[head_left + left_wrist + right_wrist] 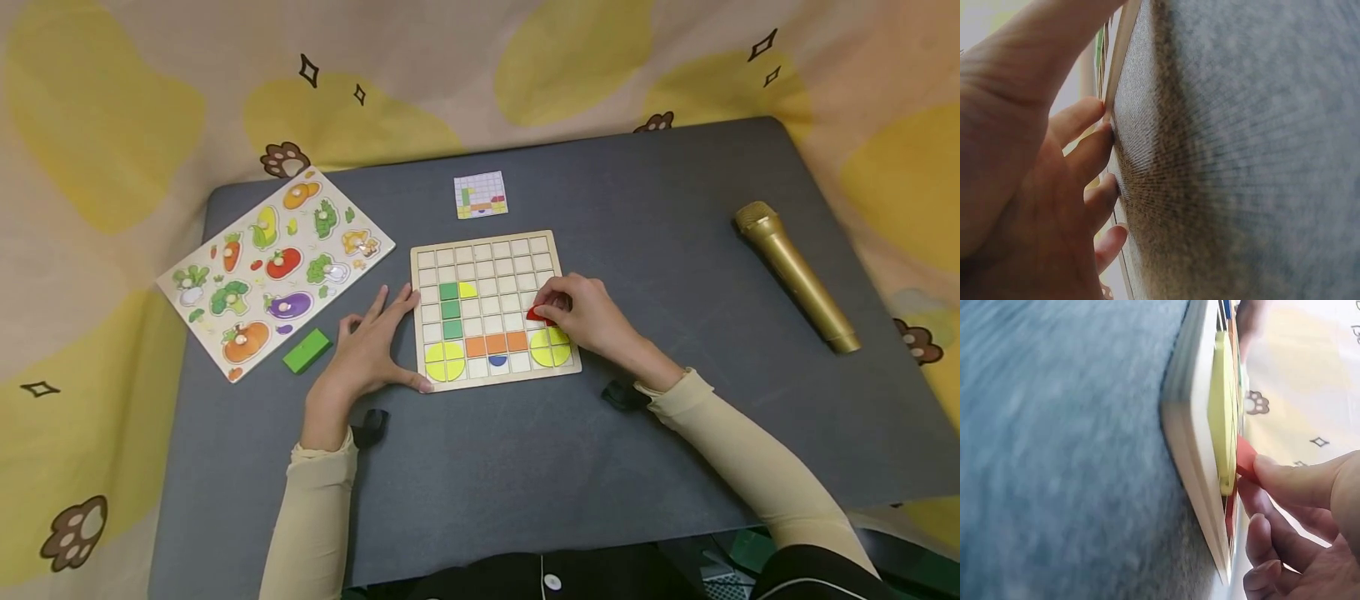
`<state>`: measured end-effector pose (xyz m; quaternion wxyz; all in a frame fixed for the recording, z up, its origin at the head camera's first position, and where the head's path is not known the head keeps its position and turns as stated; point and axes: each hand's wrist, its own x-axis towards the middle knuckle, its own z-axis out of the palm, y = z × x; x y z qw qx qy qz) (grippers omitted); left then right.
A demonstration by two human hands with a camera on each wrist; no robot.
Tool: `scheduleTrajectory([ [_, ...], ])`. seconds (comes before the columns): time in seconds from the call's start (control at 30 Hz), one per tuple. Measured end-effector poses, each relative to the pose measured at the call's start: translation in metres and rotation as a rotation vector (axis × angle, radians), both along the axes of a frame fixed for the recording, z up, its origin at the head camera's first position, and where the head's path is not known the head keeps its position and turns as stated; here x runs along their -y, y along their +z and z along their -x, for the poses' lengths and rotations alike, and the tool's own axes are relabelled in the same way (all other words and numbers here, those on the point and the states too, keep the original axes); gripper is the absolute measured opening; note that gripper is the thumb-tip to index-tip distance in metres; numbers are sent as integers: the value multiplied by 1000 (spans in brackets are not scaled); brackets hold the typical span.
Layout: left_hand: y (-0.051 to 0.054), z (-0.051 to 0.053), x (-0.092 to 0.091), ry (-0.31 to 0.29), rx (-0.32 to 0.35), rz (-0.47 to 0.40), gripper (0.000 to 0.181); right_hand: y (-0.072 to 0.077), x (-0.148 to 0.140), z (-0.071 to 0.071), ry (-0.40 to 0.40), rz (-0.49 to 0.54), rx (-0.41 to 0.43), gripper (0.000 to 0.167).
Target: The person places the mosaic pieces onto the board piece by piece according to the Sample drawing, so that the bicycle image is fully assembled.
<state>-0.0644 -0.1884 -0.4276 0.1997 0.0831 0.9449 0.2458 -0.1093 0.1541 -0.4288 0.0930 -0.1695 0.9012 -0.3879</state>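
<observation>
A wooden grid board (480,242) lies in the middle of the table. My right hand (588,321) pinches a small red piece (536,313) between thumb and fingertips, above the board's right part. The right wrist view shows this red piece (1247,459) tilted beside a yellow piece (1221,412). More red lies partly hidden under the hand. On the grid sit green squares (450,309), orange squares (496,342), a blue half-round (497,361) and yellow round shapes (445,362). My left hand (367,350) has its fingers spread, thumb and index touching the board's left edge.
A small pattern card (481,195) lies behind the board. To the left are a vegetable puzzle board (251,283) and a green block (307,351), close to the left hand. A gold microphone (798,279) lies at the right. A patterned cloth (420,58) hangs behind the table.
</observation>
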Motion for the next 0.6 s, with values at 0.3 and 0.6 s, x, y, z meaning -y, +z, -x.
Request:
scheduleTrajectory([
  [0.3,0,-1,-1,-2,-5,-2,148,-2,3,-1,72,-48,-31,5],
  [0.6,0,-1,0,-1,15,12,150,-5,3,-2,72,-40,-27,5],
])
